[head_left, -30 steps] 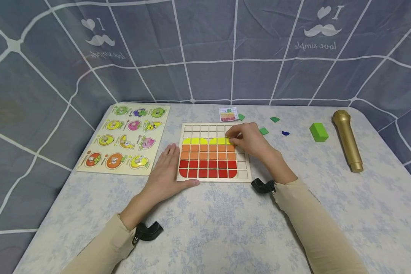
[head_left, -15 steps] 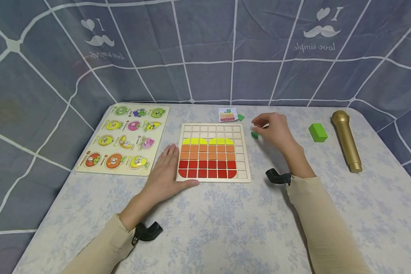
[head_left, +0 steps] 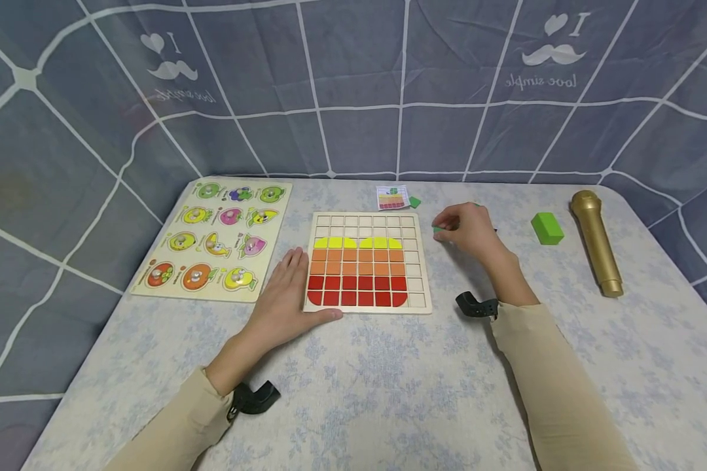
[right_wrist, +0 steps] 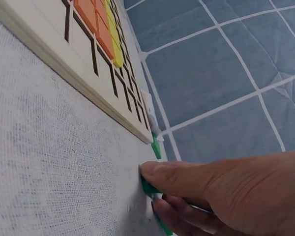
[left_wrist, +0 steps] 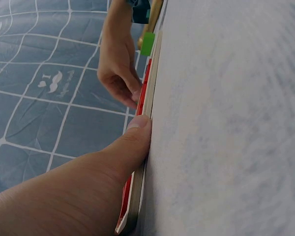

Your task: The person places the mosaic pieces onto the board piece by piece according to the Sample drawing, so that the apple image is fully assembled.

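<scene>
A wooden grid board (head_left: 417,268) with red, orange and yellow tiles lies mid-table; its top rows and right column show bare cells. My left hand (head_left: 283,294) rests along the board's left edge, fingers straight, and in the left wrist view its thumb (left_wrist: 132,140) touches the near edge. Right of the board, my right hand (head_left: 470,229) pinches a small green tile (right_wrist: 148,187) between thumb and fingers, low over the cloth. Another green tile (right_wrist: 162,220) shows beyond the fingers in the right wrist view. A green tile (head_left: 415,202) lies beside a small picture card (head_left: 392,197).
A fruit puzzle board (head_left: 212,242) lies at the left. To the right are a bright green block (head_left: 547,228) and a gold microphone-shaped object (head_left: 598,242). A grid-patterned curtain (head_left: 359,78) hangs behind the table. My right hand partly hides small green and blue tiles.
My right hand has moved right from the yellow row to the loose tiles and taken a green tile, which it tilted and then lowered slightly. My left hand has stayed still.
</scene>
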Available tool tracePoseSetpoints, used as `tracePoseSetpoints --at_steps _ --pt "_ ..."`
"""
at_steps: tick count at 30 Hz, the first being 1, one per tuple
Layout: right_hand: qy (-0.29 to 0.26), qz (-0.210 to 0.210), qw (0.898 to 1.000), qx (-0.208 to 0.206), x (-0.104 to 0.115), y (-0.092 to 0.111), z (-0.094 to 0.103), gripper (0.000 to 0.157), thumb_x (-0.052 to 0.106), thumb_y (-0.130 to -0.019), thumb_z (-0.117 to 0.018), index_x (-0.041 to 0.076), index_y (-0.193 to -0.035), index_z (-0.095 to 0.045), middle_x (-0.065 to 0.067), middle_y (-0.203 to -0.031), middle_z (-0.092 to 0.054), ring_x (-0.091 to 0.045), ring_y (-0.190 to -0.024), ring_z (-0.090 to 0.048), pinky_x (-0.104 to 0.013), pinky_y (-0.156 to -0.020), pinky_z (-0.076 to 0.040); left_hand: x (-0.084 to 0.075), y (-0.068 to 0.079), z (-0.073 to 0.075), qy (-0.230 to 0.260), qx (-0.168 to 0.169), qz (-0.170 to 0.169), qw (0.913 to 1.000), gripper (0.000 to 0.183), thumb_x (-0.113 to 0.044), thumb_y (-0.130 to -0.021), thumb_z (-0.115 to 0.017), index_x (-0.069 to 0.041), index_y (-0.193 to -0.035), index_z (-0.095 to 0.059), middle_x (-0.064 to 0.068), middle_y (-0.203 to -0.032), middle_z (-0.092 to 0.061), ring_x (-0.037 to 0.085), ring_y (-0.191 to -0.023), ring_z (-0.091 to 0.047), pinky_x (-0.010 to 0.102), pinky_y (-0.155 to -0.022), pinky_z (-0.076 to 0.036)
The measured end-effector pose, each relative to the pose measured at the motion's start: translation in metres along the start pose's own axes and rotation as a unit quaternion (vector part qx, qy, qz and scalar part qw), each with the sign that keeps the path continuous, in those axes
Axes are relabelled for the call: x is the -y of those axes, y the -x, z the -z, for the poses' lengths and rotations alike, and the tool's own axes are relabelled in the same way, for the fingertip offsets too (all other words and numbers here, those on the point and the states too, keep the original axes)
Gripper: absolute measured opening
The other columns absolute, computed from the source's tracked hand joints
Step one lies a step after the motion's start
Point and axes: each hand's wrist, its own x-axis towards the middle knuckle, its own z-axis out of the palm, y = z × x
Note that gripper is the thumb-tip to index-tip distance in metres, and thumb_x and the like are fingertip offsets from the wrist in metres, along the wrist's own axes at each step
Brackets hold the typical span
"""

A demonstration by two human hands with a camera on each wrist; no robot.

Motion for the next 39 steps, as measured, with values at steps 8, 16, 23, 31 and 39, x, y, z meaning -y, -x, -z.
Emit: tracePoseSetpoints --at_steps 8,16,23,31,39 --pt "-0.020 0.006 1.000 -0.005 -0.001 -0.001 -0.001 0.020 0.004 -0.087 -0.085 0.002 -0.106 -0.079 -0.017 -0.099 -0.076 -0.031 -0.094 -0.072 -0.037 -0.079 -0.054 -0.001 0.000 0.000 -0.002 0.001 0.002 1.0000 0.127 -0.066 -0.084 -0.079 0.007 -0.165 -0.014 0.023 -0.176 -0.009 0.037 -0.165 -0.004 0.054 -0.134 -0.008" --pt "-0.039 0.032 0.996 -0.074 0.005 -0.004 -0.007 0.020 0.007 -0.083 -0.090 0.000 -0.100 -0.080 -0.019 -0.091 -0.078 -0.033 -0.082 -0.074 -0.035 -0.075 -0.054 0.000 0.001 0.002 0.000 0.001 0.003 1.0000 0.127 -0.066 -0.084 -0.078 0.007 -0.165 -0.014 0.023 -0.176 -0.008 0.036 -0.165 -0.003 0.054 -0.134 -0.008" --pt "-0.066 0.039 0.994 -0.074 0.017 -0.004 -0.015 0.014 0.007 -0.090 -0.085 0.002 -0.102 -0.080 -0.016 -0.090 -0.078 -0.031 -0.079 -0.077 -0.038 -0.080 -0.056 -0.001 0.002 0.002 0.003 0.003 0.002 1.0000 0.126 -0.065 -0.085 -0.079 0.008 -0.165 -0.014 0.023 -0.176 -0.008 0.037 -0.165 -0.003 0.054 -0.134 -0.008" --pt "-0.055 0.057 0.997 -0.018 0.032 -0.011 -0.025 0.021 0.009 -0.100 -0.072 0.005 -0.120 -0.078 -0.014 -0.101 -0.078 -0.028 -0.092 -0.074 -0.035 -0.075 -0.055 -0.002 0.001 0.000 0.000 0.000 -0.003 1.0000 0.125 -0.065 -0.085 -0.078 0.009 -0.165 -0.016 0.024 -0.175 -0.010 0.038 -0.165 -0.005 0.054 -0.134 -0.009" --pt "-0.116 0.050 0.992 0.002 0.053 -0.023 -0.041 0.013 0.007 -0.099 -0.074 0.001 -0.110 -0.077 -0.016 -0.098 -0.078 -0.026 -0.088 -0.076 -0.034 -0.079 -0.063 -0.001 0.002 0.001 -0.004 -0.003 -0.003 1.0000 0.125 -0.066 -0.085 -0.077 0.008 -0.165 -0.016 0.024 -0.175 -0.010 0.037 -0.165 -0.005 0.055 -0.134 -0.010"
